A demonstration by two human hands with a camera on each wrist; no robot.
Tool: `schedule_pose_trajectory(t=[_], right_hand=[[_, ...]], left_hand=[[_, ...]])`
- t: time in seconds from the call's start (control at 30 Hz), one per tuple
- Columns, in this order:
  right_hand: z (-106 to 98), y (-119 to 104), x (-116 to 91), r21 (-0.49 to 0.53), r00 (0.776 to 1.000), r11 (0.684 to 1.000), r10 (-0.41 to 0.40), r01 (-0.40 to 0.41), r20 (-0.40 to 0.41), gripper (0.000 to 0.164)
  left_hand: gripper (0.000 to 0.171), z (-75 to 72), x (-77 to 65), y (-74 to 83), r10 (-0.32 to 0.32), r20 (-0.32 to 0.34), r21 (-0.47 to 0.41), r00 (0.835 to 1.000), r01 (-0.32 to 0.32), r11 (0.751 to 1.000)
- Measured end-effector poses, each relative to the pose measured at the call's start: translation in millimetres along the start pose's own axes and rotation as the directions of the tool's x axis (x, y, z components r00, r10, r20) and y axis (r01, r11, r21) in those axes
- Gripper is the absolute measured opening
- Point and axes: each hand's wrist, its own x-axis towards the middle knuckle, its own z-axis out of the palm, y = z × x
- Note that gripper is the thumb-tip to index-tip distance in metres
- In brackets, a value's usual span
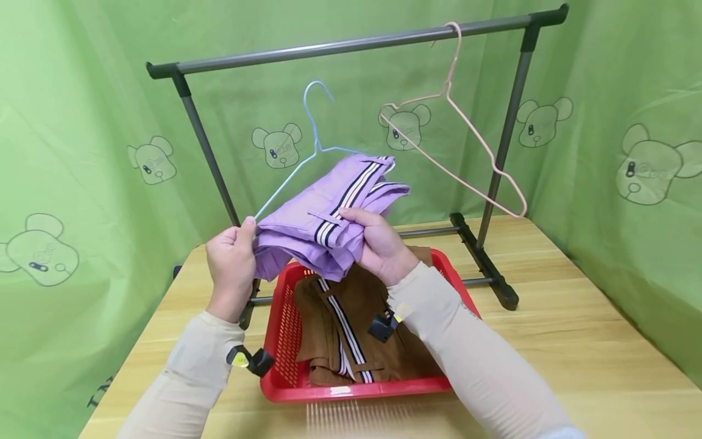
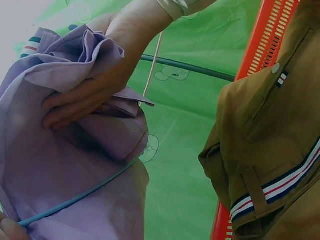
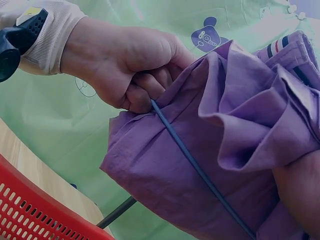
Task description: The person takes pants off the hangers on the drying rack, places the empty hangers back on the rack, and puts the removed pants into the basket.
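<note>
Purple trousers (image 1: 307,213) with a striped waistband are bunched over a light blue wire hanger (image 1: 316,131), whose hook points up. My left hand (image 1: 233,256) grips the hanger's left corner; in the right wrist view its fingers curl where the blue bar (image 3: 200,172) meets the cloth. With the thumb on top and fingers beneath, my right hand (image 1: 384,244) holds the trousers near the waistband. In the left wrist view the right hand's fingers (image 2: 82,100) lie against the purple fabric. The hanger's right end is hidden by the cloth.
Below the hands, a red basket (image 1: 274,353) holds brown trousers (image 1: 395,347) with a striped band. Behind stands a rack with a grey bar (image 1: 329,47), from which a pink hanger (image 1: 493,164) hangs at the right. Everything stands on a wooden table (image 1: 581,341) before green curtains.
</note>
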Motion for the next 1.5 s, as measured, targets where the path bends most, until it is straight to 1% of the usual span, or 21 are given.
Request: schedule_pose_trajectory(t=[0.1,0.27,0.53,0.77,0.9,1.03,1.13,1.3,1.5], right_hand=[[-1.3,-0.5,-0.6,-0.006,1.0,1.0,-0.005,0.006,0.002,0.027],[-2.3,-1.8,-1.3,0.002,1.0,1.0,-0.007,0.007,0.0,0.027],[-2.0,-5.3,-4.2,-0.013,1.0,1.0,-0.008,0.008,-0.005,0.026],[-2.9,-6.7,-4.1,-0.002,1.0,1.0,-0.016,0.016,-0.01,0.027],[-2.9,-8.0,-4.5,-0.003,1.0,1.0,-0.02,0.02,-0.001,0.028],[-1.9,-10.2,-5.7,-0.001,1.0,1.0,-0.028,0.028,0.002,0.03],[-1.5,-11.9,-6.2,0.011,0.999,0.999,-0.034,0.034,0.007,0.03],[-0.5,-12.8,-5.8,0.016,0.999,0.999,-0.032,0.031,0.008,0.029],[-0.6,-14.2,-6.8,0.017,0.999,0.999,-0.031,0.031,0.009,0.031]], left_hand=[[0.046,-0.2,-0.5,-1.0,0.016,0.007,0.022,1.0,-0.016,1.0],[0.044,-0.8,-1.5,-0.3,0.052,-0.001,0.07,0.999,-0.052,0.996],[0.047,-1.5,-2.7,-2.7,0.067,-0.007,0.082,0.998,-0.066,0.994],[0.045,-2.0,-3.0,-1.5,0.082,-0.005,0.12,0.997,-0.081,0.99],[0.045,-2.4,-3.0,-2.2,0.094,-0.018,0.138,0.995,-0.091,0.986],[0.046,-2.9,-2.9,-2.8,0.123,-0.023,0.178,0.992,-0.117,0.977],[0.046,-3.5,-2.7,-3.7,0.145,-0.027,0.228,0.989,-0.135,0.964],[0.046,-5.2,-2.5,-5.8,0.153,-0.043,0.269,0.987,-0.136,0.954],[0.046,-7.4,-1.2,-8.1,0.146,-0.052,0.26,0.988,-0.128,0.957]])
